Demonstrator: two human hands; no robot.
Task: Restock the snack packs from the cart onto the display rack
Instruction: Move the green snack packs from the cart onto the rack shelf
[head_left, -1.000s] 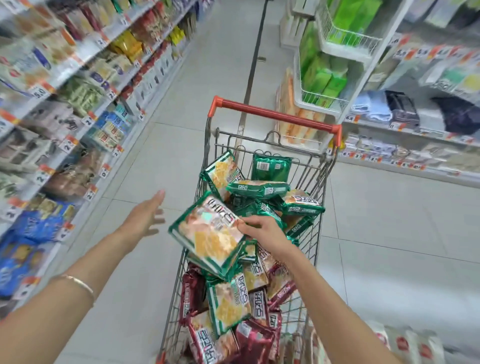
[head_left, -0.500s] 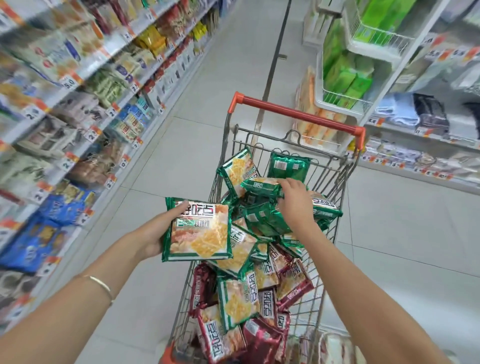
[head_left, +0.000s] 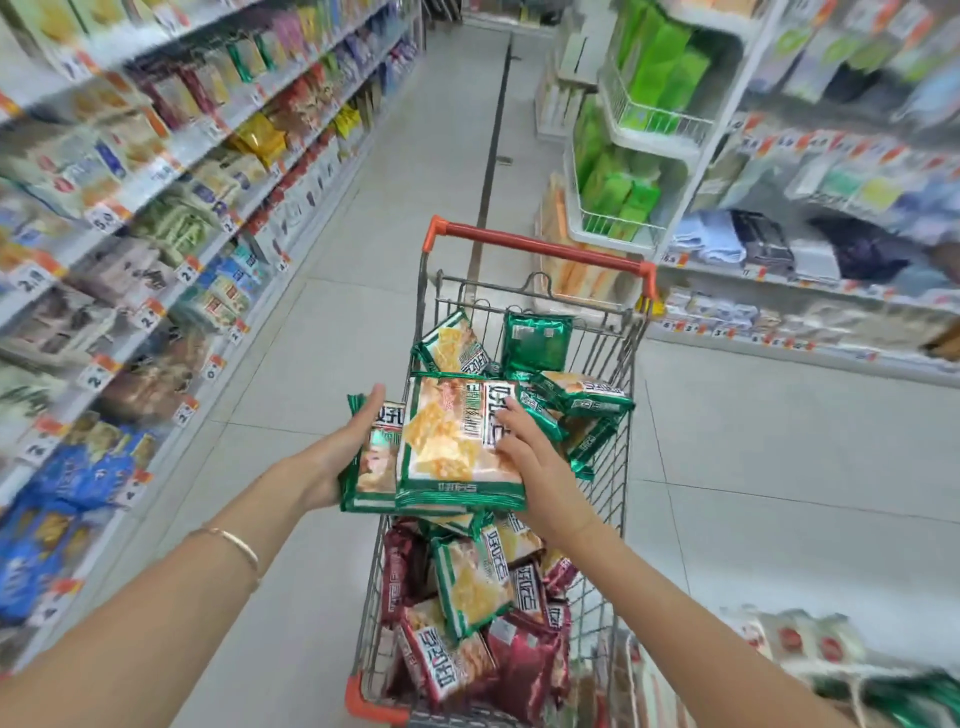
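Tiled aisle floor (head_left: 415, 156); cart (head_left: 540, 250) beneath hands; left hand (head_left: 340, 454) grips lower green pack (head_left: 373, 470), right hand (head_left: 532, 454) grips upper pack (head_left: 452, 441); lettering unreadable.

2 bare forearms extended, left hand (head_left: 340, 449) cupped palm-up, right hand (head_left: 530, 460) palm-down, both gripping snack packs (head_left: 452, 441)

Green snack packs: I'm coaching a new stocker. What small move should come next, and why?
Probably clamp the left hand over both packs. The right hand holds a second green pack on top of the first pack gripped in the left hand, above the cart; pinching the stack would free the right hand.
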